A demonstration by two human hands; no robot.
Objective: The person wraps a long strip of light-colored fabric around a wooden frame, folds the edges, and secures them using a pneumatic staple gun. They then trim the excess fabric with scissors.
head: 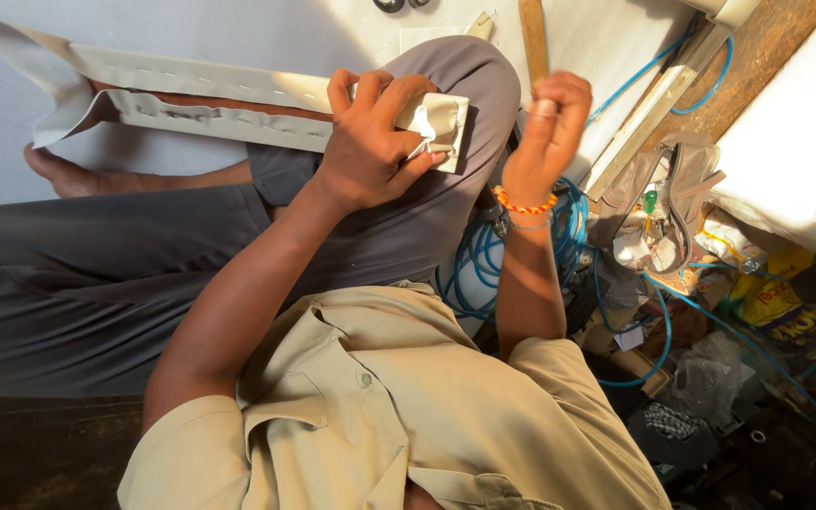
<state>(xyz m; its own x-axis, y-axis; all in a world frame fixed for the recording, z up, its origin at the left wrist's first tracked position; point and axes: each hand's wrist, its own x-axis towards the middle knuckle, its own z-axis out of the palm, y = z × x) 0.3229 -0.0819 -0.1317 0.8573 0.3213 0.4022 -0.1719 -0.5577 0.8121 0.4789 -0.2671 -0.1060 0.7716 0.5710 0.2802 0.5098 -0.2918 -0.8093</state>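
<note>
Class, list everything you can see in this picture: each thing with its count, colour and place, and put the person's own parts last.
Padded strip: one, cream, lying across the raised knee, running off to the left.
Wooden stick: one, light brown, top centre on the pale floor.
Hose: one coil, blue, beside the right forearm, with lengths trailing right.
Bag: one, beige, open, right of centre.
Wrapper: one, yellow, far right.
Bracelet: one, orange beads, on the right wrist.
Shirt: one, khaki, bottom centre.
Trousers: one pair, grey, left and centre.
Bare foot: one, left.
Left hand: grip on the strip's end.
Right hand: raised, fist closed.
</note>
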